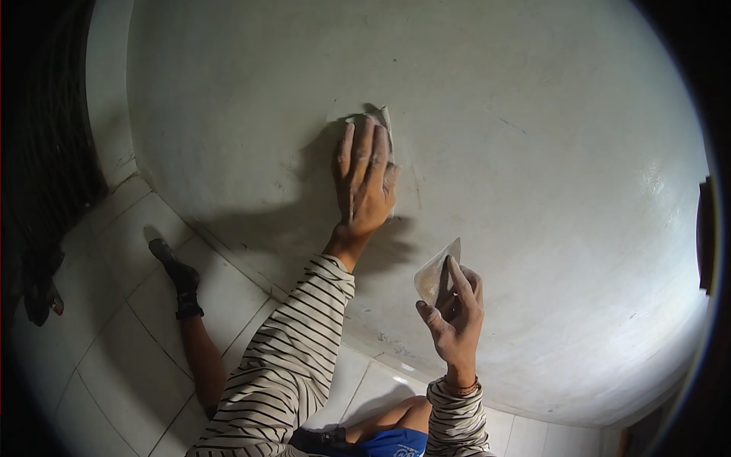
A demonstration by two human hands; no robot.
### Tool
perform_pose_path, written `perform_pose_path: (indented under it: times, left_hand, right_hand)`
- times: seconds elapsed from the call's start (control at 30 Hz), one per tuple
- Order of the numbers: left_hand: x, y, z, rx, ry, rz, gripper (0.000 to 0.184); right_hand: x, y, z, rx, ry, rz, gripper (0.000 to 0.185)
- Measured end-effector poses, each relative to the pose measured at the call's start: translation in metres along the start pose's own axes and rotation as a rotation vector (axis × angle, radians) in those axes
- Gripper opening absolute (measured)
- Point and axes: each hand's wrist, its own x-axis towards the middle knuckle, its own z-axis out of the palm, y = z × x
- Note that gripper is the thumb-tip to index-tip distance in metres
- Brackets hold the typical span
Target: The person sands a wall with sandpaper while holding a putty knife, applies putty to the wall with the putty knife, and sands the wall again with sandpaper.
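Observation:
Against the pale wall (525,167), my left hand (366,179) lies flat with its fingers stretched upward. Under the palm and fingers it holds a folded sheet of sandpaper (387,122), whose pale edges stick out at the top and right; the rest is hidden. White dust covers the fingers. Lower and to the right, my right hand (459,320) grips a flat putty scraper (432,280) between thumb and fingers. The scraper is thin, pointed at the top and stained, and appears to be held off the wall.
White floor tiles (114,297) run along the wall's foot. My legs are bent close to the wall, with a dark-shod foot (177,266) at left. A dark folding grille (53,145) stands at far left, with a dark object (38,286) below it. My arms shade part of the wall.

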Motion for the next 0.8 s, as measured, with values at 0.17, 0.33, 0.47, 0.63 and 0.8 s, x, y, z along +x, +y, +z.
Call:
perform_pose_path:
  times: [0.17,0.33,0.47,0.63,0.8]
  left_hand:
    - [0.003,0.007,-0.001,-0.100,-0.138,0.007,0.054]
    - [-0.030,0.039,0.005,0.011,-0.178,0.029,0.057]
    - [-0.029,0.057,0.010,0.054,-0.130,-0.150,0.056]
    - [0.006,0.054,0.011,0.130,-0.073,-0.183,0.053]
    - [-0.035,0.072,0.020,0.112,-0.069,-0.217,0.057]
  right_hand:
    - [-0.002,0.008,-0.002,0.033,0.000,0.024,0.063]
    - [-0.005,0.012,-0.002,0.102,0.014,0.030,0.063]
    - [-0.009,0.015,-0.013,0.176,0.031,0.058,0.064]
    - [0.010,0.001,-0.038,0.056,-0.003,0.061,0.064]
    - [0.011,0.002,-0.046,0.005,-0.037,0.039,0.063]
